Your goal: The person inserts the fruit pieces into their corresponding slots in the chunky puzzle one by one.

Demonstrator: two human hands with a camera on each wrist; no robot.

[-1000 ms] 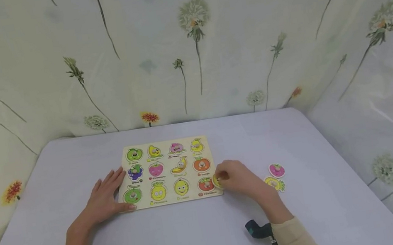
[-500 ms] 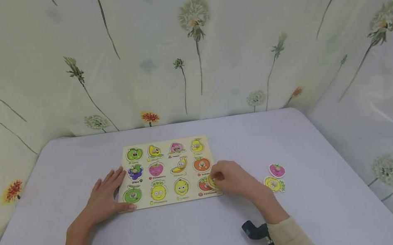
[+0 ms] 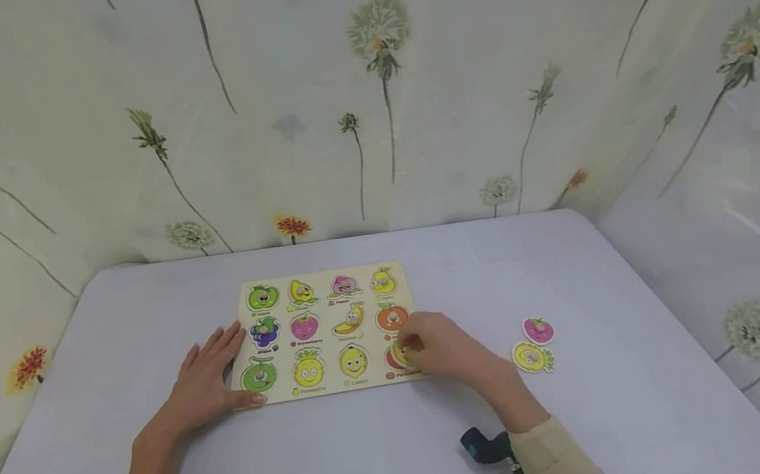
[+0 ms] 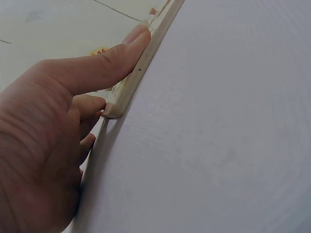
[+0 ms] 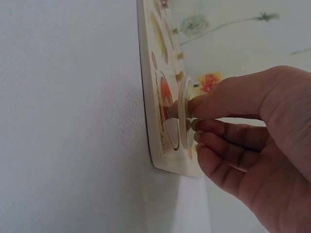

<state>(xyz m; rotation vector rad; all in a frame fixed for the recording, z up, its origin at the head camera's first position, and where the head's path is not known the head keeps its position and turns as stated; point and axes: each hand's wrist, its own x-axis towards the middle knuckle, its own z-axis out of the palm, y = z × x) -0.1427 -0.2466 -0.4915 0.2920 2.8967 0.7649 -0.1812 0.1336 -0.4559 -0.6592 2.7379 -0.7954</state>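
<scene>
A wooden fruit peg-puzzle board (image 3: 331, 369) lies flat on the white-covered table, with printed fruits in rows. Resting against its left side is my left hand (image 3: 202, 382), fingers extended and spread. The left thumb (image 4: 119, 60) presses on the board's near left corner. My right hand (image 3: 447, 349) pinches a yellow round puzzle piece (image 5: 182, 114) between thumb and fingers. This piece is tilted just over the red persimmon (image 3: 391, 359) at the board's near right corner, partly covering it. The piece's printed face is mostly hidden by the fingers.
Right of the board lie two loose pieces, a pink strawberry (image 3: 538, 331) and a yellow pineapple (image 3: 532, 358), close together. A dandelion-printed cloth (image 3: 283, 64) hangs behind the table. Dark camera mounts (image 3: 486, 446) sit on both wrists.
My right hand has moved slightly left with the yellow puzzle piece, from the board's right edge to over the persimmon. The left hand and the loose pieces have stayed put.
</scene>
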